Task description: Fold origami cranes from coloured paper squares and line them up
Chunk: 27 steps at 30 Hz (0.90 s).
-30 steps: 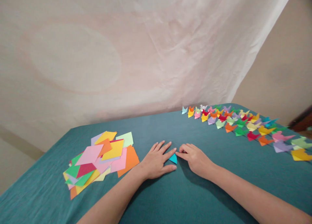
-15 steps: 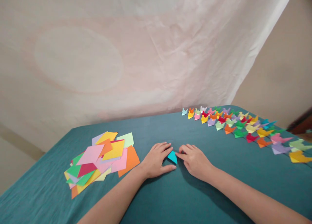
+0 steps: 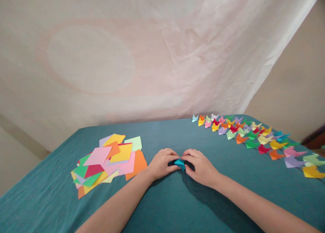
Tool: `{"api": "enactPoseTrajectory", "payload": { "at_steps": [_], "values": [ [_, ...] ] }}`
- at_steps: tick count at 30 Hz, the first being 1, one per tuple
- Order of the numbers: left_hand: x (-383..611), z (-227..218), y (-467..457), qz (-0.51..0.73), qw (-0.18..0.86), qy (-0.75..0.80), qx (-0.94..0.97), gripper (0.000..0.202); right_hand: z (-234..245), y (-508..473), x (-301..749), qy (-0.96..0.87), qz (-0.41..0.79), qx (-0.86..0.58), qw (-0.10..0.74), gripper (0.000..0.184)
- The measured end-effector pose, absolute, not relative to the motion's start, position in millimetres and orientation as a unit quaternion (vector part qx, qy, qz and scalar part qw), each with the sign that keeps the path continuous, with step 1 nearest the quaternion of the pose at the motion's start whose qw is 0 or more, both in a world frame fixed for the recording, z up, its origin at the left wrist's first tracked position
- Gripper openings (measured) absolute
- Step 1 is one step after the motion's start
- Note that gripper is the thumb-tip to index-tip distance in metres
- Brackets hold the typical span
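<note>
A small folded piece of turquoise paper (image 3: pixel 180 163) sits between my two hands at the middle of the teal tablecloth (image 3: pixel 177 206). My left hand (image 3: pixel 162 163) has its fingers curled and pinches the paper's left side. From the right, my right hand (image 3: pixel 199 165) pinches the same piece with bent fingers. Both hands rest just above the cloth, fingertips almost touching. Most of the paper is hidden by the fingers.
A loose pile of coloured paper squares (image 3: pixel 109 162) lies to the left of my hands. Several folded paper birds (image 3: pixel 254 135) stand in rows along the right side of the table. A pale crumpled cloth (image 3: pixel 152 57) hangs behind the table.
My left hand went from lying flat beside the paper to curling round it. Both hands now pinch the turquoise piece and have lifted it slightly. The camera dipped a little.
</note>
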<state>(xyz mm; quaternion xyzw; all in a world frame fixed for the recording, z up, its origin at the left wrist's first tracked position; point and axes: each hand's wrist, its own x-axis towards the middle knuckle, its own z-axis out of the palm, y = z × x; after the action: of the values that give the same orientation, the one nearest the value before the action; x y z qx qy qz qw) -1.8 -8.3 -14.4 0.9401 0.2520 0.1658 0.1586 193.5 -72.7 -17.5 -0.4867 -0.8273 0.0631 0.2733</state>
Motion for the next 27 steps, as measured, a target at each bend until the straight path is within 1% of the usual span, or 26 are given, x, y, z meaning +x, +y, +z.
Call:
{"api": "enactPoseTrajectory", "payload": {
  "at_steps": [5,8,12,14,17,19,23,27],
  "values": [
    [-3,-17,-7,0.167,0.155,0.259,0.939,0.033,-23,-67,186,-0.821,0.078,-0.489,0.285,0.019],
    [-4,-16,-7,0.166,0.16,0.253,0.94,0.039,-32,-64,185,-0.815,0.083,-0.492,0.294,0.016],
    [-6,-12,-8,0.168,0.18,0.243,0.938,0.051,-38,-61,188,-0.817,0.03,-0.487,0.306,0.012],
    [-6,-10,-9,0.175,0.191,0.243,0.935,0.047,-37,-61,190,-0.824,-0.019,-0.483,0.295,0.013],
    [-6,-10,-9,0.183,0.201,0.25,0.929,0.035,-34,-63,192,-0.834,-0.082,-0.474,0.269,0.014],
    [-5,-11,-9,0.186,0.201,0.258,0.926,0.033,-34,-64,191,-0.837,-0.105,-0.472,0.255,0.016],
    [-5,-16,-7,0.194,0.197,0.267,0.923,0.03,-34,-66,189,-0.839,-0.107,-0.479,0.236,0.016],
    [-5,-19,-5,0.2,0.196,0.257,0.925,0.028,-35,-66,187,-0.838,-0.081,-0.484,0.239,0.015]
  ]
}}
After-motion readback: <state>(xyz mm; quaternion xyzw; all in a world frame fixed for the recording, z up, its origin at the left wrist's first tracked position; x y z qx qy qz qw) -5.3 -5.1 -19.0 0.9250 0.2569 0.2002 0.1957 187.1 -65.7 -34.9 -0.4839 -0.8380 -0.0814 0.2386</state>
